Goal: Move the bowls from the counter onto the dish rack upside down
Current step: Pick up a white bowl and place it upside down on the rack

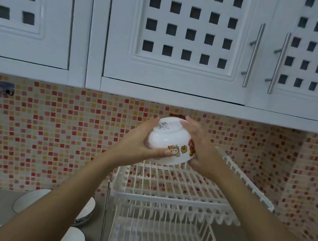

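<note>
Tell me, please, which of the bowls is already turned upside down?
The white bowl with cartoon pictures, held between the left hand and right hand above the dish rack. The dark-rimmed bowls on the counter sit upright.

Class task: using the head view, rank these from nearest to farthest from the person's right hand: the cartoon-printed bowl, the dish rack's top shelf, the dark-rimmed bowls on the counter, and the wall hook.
1. Cartoon-printed bowl: held by the right hand, upside down.
2. Top shelf of the dish rack: just below the hand.
3. Dark-rimmed bowls versus wall hook: bowls lower left on the counter, hook far left on the tiles; too close to call.
</note>
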